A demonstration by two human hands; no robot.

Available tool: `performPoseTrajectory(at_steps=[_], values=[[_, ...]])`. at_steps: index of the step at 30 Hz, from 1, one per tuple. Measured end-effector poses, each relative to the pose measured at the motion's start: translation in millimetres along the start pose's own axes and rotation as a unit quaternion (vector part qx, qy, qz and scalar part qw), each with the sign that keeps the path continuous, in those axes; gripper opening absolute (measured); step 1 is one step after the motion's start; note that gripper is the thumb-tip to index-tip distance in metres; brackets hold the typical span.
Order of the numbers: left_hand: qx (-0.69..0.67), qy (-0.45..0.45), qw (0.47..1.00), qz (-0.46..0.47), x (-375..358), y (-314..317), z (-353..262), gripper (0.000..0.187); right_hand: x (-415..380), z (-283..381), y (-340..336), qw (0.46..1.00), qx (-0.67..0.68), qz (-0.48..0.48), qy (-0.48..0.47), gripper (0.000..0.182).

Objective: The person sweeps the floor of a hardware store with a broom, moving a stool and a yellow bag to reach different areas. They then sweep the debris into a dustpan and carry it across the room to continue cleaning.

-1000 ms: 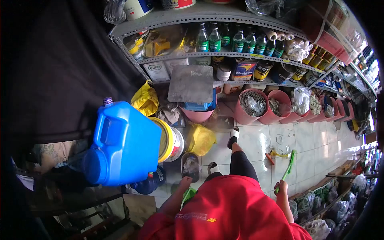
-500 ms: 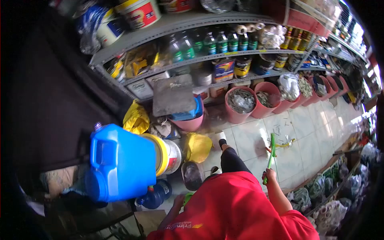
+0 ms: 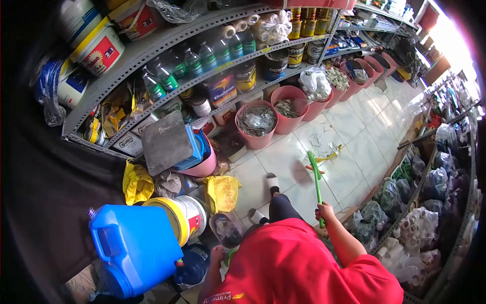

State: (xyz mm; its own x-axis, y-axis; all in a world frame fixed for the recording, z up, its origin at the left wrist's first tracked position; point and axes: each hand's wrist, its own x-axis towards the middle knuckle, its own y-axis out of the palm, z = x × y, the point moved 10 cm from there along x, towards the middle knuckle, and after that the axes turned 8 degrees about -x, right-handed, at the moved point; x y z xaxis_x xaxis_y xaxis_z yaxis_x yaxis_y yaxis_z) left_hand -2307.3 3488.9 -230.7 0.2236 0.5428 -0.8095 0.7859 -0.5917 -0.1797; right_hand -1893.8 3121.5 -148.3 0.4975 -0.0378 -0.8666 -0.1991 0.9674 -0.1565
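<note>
My right hand (image 3: 325, 212) is wrapped round the upper end of a green-handled broom (image 3: 318, 185), which slants down to the tiled floor with a bit of orange at its low end. Close by the broom's end lie scattered small scraps (image 3: 320, 143) and a crumpled yellow strip (image 3: 332, 153). Low at my side, my left hand (image 3: 216, 254) is closed. A green piece (image 3: 231, 255) shows beside it, mostly hidden by my red shirt; I cannot tell what it is.
Pink bins (image 3: 256, 124) of hardware line the shelf (image 3: 223, 71) ahead. Left of me stand a blue jerrycan (image 3: 136, 248), a yellow-rimmed bucket (image 3: 174, 220) and a yellow bag (image 3: 223, 194). Bagged goods (image 3: 415, 228) fill the rack on the right. White tiles (image 3: 349, 119) run between.
The view has turned, so bins, floor and broom sit further left. Both my feet now show. My right hand keeps the broom near the scraps; my left hand stays low at my side.
</note>
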Motion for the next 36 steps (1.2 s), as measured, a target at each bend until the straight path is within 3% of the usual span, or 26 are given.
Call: performPoseTrajectory(at_steps=[4,9,13,17,21,23,26,28,29,32,36], values=[[-0.077,-0.042,0.996,0.024,-7,17,-4,0.019,15,-11,-28,0.998,0.045,0.021,0.042,0.009],[0.029,-0.079,0.996,0.031,9,32,7,0.019,16,-7,-77,0.990,0.136,0.003,0.048,0.006],[0.127,-0.111,0.985,0.034,-10,77,-43,0.021,27,-6,-130,0.983,0.179,-0.003,0.030,0.008],[0.127,-0.090,0.987,0.048,-15,150,-89,0.027,35,4,-188,0.982,0.181,-0.034,0.051,0.005],[0.111,-0.006,0.991,0.075,14,236,-119,0.029,48,27,-230,0.991,0.126,-0.026,0.022,0.007],[0.109,0.066,0.988,0.088,27,277,-136,0.031,47,45,-244,0.993,0.113,-0.040,0.020,0.008],[0.224,0.229,0.947,0.024,15,324,-179,0.032,65,54,-270,0.994,0.094,-0.046,0.007,0.012],[0.248,0.222,0.943,0.002,-2,346,-193,0.034,81,58,-289,0.993,0.096,-0.069,-0.003,0.013],[0.263,0.218,0.940,-0.006,-17,354,-199,0.034,87,57,-293,0.993,0.111,-0.038,0.018,0.064],[0.304,0.175,0.936,-0.007,-17,358,-186,0.034,96,67,-303,0.994,0.101,-0.043,-0.021,0.063],[0.329,0.103,0.939,-0.008,0,340,-160,0.034,94,77,-312,0.994,-0.092,-0.061,0.005,0.045]])
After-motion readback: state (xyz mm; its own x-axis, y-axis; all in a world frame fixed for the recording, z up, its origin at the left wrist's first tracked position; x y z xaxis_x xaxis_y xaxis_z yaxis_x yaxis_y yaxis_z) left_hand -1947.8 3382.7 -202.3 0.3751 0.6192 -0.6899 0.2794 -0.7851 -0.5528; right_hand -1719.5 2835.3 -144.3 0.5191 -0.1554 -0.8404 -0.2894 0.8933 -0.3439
